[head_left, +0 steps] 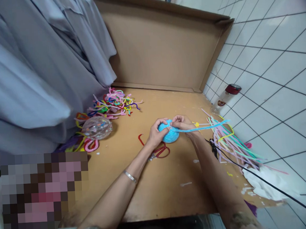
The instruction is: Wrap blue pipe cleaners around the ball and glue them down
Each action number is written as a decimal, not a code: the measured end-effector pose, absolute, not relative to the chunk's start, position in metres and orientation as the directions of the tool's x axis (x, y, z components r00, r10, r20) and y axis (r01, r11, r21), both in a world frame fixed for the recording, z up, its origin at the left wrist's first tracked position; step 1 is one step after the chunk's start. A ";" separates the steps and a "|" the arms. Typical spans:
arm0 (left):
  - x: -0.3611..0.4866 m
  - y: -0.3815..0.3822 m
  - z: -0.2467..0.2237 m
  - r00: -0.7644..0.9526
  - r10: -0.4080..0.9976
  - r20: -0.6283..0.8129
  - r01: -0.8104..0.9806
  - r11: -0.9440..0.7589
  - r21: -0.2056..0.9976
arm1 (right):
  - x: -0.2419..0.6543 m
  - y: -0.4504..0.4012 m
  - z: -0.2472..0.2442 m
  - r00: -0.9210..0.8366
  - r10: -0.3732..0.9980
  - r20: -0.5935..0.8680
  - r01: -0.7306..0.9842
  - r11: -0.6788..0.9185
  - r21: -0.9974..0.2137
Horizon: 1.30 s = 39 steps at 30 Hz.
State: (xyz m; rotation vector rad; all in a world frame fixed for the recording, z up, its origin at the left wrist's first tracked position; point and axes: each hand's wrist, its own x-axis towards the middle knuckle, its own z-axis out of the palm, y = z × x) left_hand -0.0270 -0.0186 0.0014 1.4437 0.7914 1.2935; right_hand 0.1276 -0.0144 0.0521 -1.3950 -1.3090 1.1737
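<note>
A light blue ball (pixel 171 136), its surface ridged with coiled pipe cleaner, is above the middle of the table. My left hand (pixel 159 130) grips its left side, thumb pressed on top. With bent fingers, my right hand (pixel 182 122) pinches at the ball's upper right. From there a blue pipe cleaner (pixel 205 128) stretches out to the right; whether the right fingers close on it or on the ball's edge is partly hidden. Red-handled scissors (pixel 163 151) lie on the table just below the ball, partly behind my left wrist.
Loose pipe cleaners (pixel 228 141) lie at the right beside a clear jar (pixel 222 100), white tissue (pixel 266 182) and a black cable (pixel 250 172). A colourful tangle (pixel 116 101) and a clear plastic ball (pixel 97 127) sit at left. Cardboard (pixel 162 45) stands behind; grey cloth (pixel 45 72) hangs left.
</note>
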 end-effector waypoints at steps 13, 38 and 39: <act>-0.027 -0.018 0.002 0.194 0.922 0.334 -0.107 -0.318 0.942 | 0.122 -0.020 0.059 -0.001 0.999 -0.051 0.177 -0.050 -0.983; -0.025 -0.025 0.003 0.124 0.884 0.450 -0.043 -0.449 0.893 | 0.144 -0.075 0.003 0.314 0.886 0.340 0.488 0.156 -0.859; -0.025 -0.025 0.003 0.127 0.878 0.462 -0.032 -0.462 0.886 | 0.150 -0.080 0.001 0.314 0.864 0.393 0.578 0.154 -0.801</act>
